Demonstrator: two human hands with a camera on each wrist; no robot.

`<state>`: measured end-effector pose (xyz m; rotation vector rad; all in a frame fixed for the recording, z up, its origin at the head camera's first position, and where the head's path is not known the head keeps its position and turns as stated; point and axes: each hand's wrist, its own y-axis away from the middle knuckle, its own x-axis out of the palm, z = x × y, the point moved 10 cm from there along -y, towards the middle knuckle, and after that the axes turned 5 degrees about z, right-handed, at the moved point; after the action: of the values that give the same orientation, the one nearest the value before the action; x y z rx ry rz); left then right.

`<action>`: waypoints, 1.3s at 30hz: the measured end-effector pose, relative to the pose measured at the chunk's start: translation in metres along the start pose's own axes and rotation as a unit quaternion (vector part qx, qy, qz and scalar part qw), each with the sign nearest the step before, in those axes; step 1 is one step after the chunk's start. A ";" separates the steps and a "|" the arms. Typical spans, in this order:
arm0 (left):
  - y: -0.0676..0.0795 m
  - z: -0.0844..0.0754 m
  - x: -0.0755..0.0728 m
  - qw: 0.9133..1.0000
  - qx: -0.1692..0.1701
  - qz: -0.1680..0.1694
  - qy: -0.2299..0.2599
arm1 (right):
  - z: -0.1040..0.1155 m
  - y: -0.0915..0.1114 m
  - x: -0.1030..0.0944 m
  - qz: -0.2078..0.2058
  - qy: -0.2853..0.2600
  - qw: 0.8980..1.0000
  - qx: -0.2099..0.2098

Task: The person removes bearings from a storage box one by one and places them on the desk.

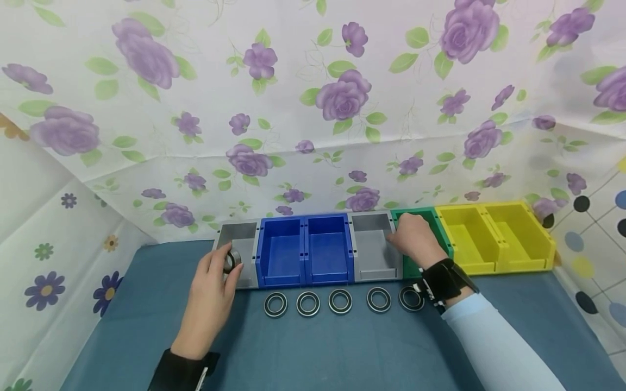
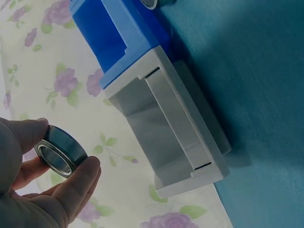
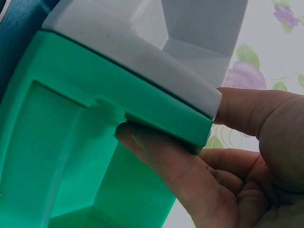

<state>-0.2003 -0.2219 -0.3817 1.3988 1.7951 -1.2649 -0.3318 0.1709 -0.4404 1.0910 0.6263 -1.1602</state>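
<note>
My left hand [image 1: 207, 298] pinches a ball bearing [image 2: 67, 142] between thumb and fingertips. It holds the bearing over the leftmost grey bin [image 1: 247, 250], apart from it in the left wrist view. My right hand [image 1: 415, 239] grips the adjoining side walls of the green bin [image 3: 61, 66] and the right grey bin [image 1: 374, 247]. In the right wrist view one finger reaches inside the green bin, while the thumb lies on the grey side. The right hand hides part of the green bin in the head view.
Two blue bins [image 1: 305, 279] stand between the grey ones, and two yellow bins [image 1: 525, 266] end the row at the right. Several bearings [image 1: 266, 304] lie in a line before the bins on the blue cloth [image 1: 318, 353]. A flowered curtain [image 1: 293, 125] hangs behind.
</note>
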 end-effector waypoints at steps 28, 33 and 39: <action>0.052 0.020 0.047 0.986 0.013 0.156 -0.054 | 0.001 0.000 0.000 -0.003 -0.001 1.000 -0.003; 0.053 0.024 0.056 0.980 0.003 0.189 -0.061 | 0.001 0.000 0.000 -0.004 -0.002 1.000 0.000; 0.052 0.029 0.063 0.974 0.000 0.216 -0.065 | 0.001 0.000 0.000 -0.002 -0.005 1.000 -0.002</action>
<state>-0.1755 -0.2189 -0.4645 1.5595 1.3092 -1.0922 -0.3318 0.1705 -0.4399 1.0817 0.6230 -1.1666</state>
